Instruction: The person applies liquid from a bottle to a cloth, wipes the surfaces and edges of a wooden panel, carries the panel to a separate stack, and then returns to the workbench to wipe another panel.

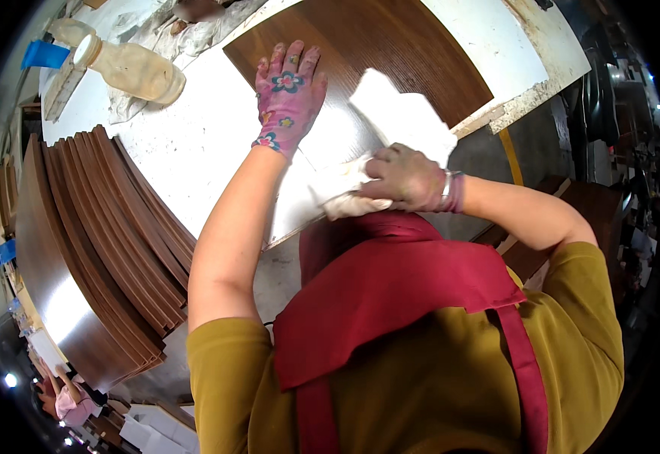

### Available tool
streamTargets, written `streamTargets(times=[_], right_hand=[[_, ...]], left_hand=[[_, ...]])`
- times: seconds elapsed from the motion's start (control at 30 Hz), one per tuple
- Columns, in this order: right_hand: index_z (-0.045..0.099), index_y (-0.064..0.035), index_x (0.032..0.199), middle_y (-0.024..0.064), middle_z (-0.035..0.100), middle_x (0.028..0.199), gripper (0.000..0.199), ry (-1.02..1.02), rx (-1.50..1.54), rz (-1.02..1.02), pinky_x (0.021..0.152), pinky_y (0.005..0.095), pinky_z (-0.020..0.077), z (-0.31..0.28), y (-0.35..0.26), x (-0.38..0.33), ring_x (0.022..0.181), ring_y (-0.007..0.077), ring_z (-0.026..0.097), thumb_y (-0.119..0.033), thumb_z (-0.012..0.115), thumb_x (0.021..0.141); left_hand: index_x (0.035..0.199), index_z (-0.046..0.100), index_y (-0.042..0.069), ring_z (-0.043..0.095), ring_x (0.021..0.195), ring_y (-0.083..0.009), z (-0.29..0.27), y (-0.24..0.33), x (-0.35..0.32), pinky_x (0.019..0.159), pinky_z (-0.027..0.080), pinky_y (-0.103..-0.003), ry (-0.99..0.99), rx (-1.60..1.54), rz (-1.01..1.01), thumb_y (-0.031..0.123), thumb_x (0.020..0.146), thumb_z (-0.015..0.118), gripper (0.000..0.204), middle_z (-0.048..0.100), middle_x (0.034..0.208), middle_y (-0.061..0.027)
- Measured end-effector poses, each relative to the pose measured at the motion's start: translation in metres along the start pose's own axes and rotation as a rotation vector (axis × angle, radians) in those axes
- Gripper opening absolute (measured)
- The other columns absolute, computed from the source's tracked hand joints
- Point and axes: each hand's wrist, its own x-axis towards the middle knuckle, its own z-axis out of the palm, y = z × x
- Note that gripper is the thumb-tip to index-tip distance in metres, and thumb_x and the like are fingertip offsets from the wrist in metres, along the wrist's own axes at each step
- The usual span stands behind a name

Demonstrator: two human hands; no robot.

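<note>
A dark brown wood-grain panel [390, 45] lies flat on a white worktable [194, 144]. My left hand [288, 94], in a pink flowered glove, presses flat on the panel with fingers spread. My right hand [405, 178] is bare and closed on a white cloth [398, 121] that rests on the panel's near part. The cloth spreads out beyond my knuckles and bunches under my palm at the panel's near edge.
A stack of several curved brown panels [103, 242] leans at the left of the table. A plastic bottle of pale liquid [129, 68] lies on crumpled rags at the back left. The table's chipped right edge [541, 91] drops to dark clutter.
</note>
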Motion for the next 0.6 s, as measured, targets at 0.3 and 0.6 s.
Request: streamTargets(times=[0.3,0.6], right_hand=[[0.065,-0.0147,0.102,0.0071,0.059,0.082,0.025,-0.256,0.132,0.045,0.069,0.0391,0.0486,-0.002,-0.034,0.038,0.08,0.027,0.061,-0.023,0.062,0.079],[0.067,-0.0132,0.091,0.0106,0.057,0.084,0.018,0.096,0.067,0.218,0.068,0.0418,0.0445,0.003,0.003,-0.014,0.08,0.0301,0.057,-0.014,0.067,0.074]], left_hand=[[0.134,0.05,0.022,0.036,0.134,-0.0268,0.005,-0.001,0.0,0.11,0.026,-0.049,-0.021,0.016,-0.014,0.041,0.092,0.05,0.046,0.045,0.141,-0.0032],[0.134,0.049,0.02,0.035,0.135,-0.0277,0.001,0.004,-0.002,0.11,0.025,-0.05,-0.014,-0.056,-0.008,0.038,0.092,0.049,0.045,0.044,0.141,-0.0059]])
